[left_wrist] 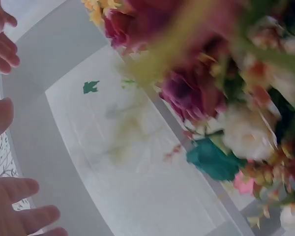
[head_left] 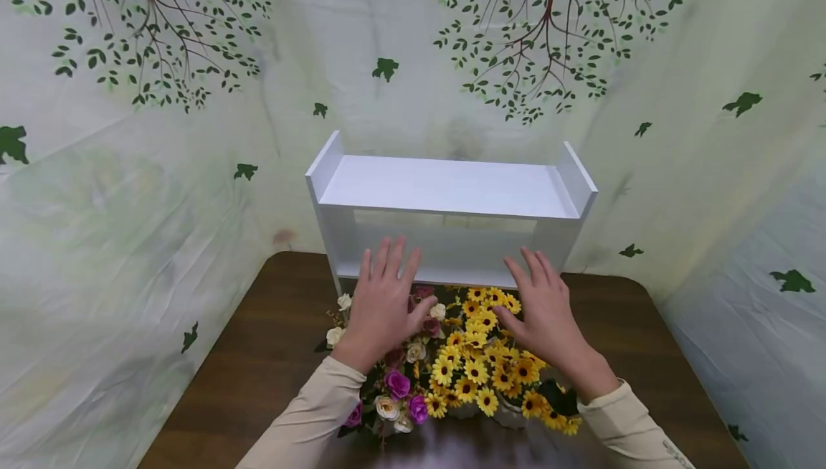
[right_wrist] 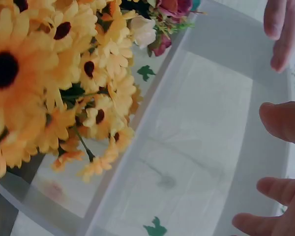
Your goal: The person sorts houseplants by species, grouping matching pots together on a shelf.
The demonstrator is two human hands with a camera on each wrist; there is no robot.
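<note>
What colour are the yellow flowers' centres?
The yellow flowers have dark brown centres, clearest in the right wrist view.

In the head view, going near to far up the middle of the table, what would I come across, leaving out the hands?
Yellow flowers → white shelf → leaf-printed backdrop behind it.

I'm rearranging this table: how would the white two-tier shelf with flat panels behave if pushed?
Likely stiff: the shelf has straight, flat boards. Perhaps light for its size, since those boards look thin and its back open. It might tip if pushed high, as its top tier stands well above the dark brown table.
</note>
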